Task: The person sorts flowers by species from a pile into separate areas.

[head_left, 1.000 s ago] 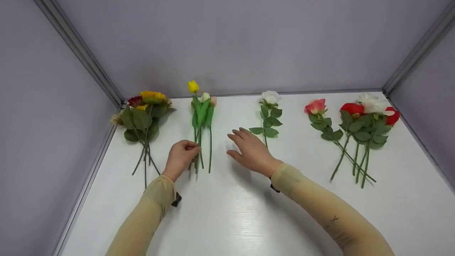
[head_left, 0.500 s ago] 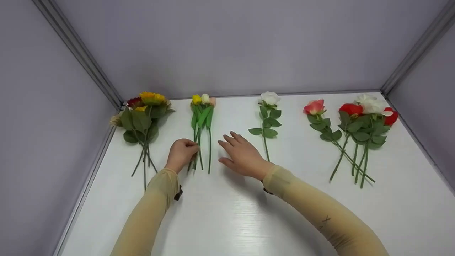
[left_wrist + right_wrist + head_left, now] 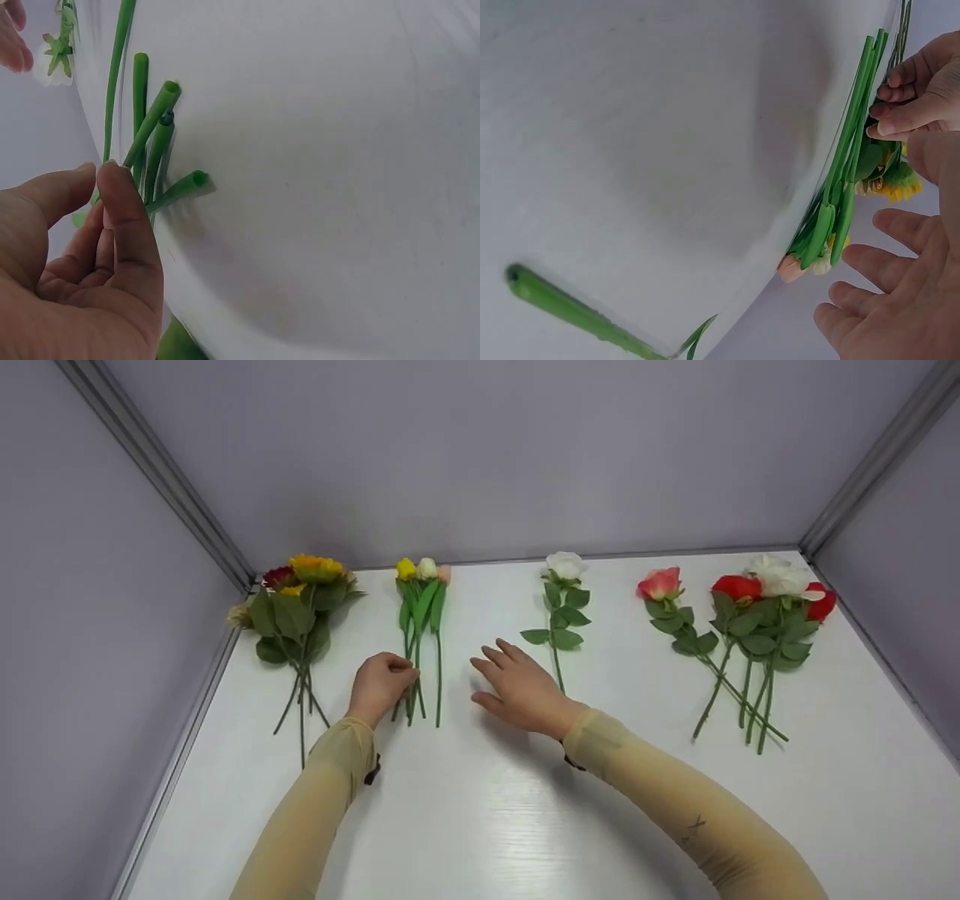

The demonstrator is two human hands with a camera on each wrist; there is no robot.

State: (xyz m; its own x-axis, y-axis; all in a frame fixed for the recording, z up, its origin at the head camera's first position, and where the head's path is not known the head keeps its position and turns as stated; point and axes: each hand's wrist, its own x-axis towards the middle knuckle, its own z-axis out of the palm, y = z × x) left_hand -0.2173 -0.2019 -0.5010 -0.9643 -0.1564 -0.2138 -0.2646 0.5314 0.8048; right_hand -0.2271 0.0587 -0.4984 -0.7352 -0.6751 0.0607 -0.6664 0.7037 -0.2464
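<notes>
The left hand [image 3: 382,684] has its fingers curled, with thumb and fingertips [image 3: 112,196] pinching the lower stems of the tulip bunch [image 3: 420,615]. The bunch lies flat on the white table [image 3: 480,810], running away from this hand, with its yellow, white and peach heads at the far end. The stems are smooth, tubular green plastic with cut, hollow ends; the leaves are long and blade-shaped.

The right hand [image 3: 521,688] is open, fingers spread and relaxed, palm down just above or on the table, holding nothing. It sits just beside the tulip bunch on its far side from the left hand.

Beyond the left hand, towards the wall corner, lies a mixed bunch with a sunflower [image 3: 300,600], its leaves broad and matte. Just past the right hand's fingers lies a single white rose [image 3: 564,585] with a thin wiry stem. Well apart on that same side lie a pink rose [image 3: 661,585] and a red and white cluster [image 3: 772,600], their stems crossing. The table surface is glossy and faintly grained.
</notes>
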